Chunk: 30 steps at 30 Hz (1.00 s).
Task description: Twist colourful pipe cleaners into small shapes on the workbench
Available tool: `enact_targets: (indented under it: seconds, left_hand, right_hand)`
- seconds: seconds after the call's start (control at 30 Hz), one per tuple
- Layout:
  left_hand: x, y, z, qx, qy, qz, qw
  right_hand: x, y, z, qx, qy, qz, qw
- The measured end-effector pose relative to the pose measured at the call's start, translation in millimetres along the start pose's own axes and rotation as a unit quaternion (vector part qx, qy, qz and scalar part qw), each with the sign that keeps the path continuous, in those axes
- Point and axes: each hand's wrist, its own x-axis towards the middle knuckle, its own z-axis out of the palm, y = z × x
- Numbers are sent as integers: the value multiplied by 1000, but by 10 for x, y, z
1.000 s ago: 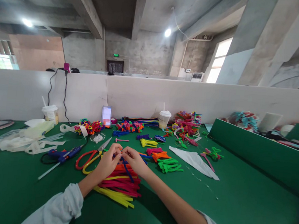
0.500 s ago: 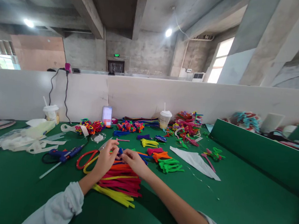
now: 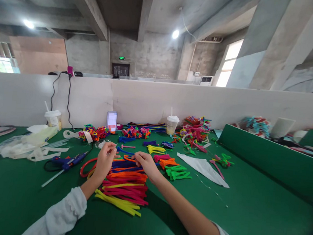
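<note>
My right hand [image 3: 145, 164] pinches the straight end of a blue pipe cleaner [image 3: 127, 152], whose left end is bent into a small loop. Just left of that loop is my left hand [image 3: 106, 160], its fingertips drawn together; whether anything sits between them is hidden. Beneath both hands lie loose pipe cleaners [image 3: 125, 192] sorted by colour: blue, orange, red-pink and yellow. Red-handled scissors [image 3: 84, 165] are partly covered by my left hand. Small bundles of twisted pipe cleaners in yellow [image 3: 155, 149], orange [image 3: 168, 163] and green [image 3: 178, 173] rest to the right.
A blue glue gun [image 3: 70, 162] lies left of the scissors. Lidded cups [image 3: 172, 125] and a phone [image 3: 111, 121] stand along the white partition [image 3: 147, 102]. A white cloth piece [image 3: 203, 168] and a green divider [image 3: 265, 161] are on the right.
My hands have moved apart slightly. The blue piece, bunched between both hands before, now extends from my right hand with its looped end showing.
</note>
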Motion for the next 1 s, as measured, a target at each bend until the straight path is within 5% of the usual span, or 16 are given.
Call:
enact_targets:
  seconds: [0.3, 0.53, 0.83, 1.0]
  left_hand:
    - [13, -65, 75, -102, 35, -61, 992]
    - [80, -84, 158, -73, -27, -66, 995]
    - [824, -359, 191, 96, -35, -55, 993]
    - [1132, -631, 236, 178, -13, -91, 980]
  right_hand:
    - [4, 7, 20, 284, 19, 108, 952]
    - [50, 29, -47, 393, 58, 194, 897]
    - [110, 100, -196, 333, 126, 232, 905]
    - [99, 115, -192, 317, 105, 212, 918]
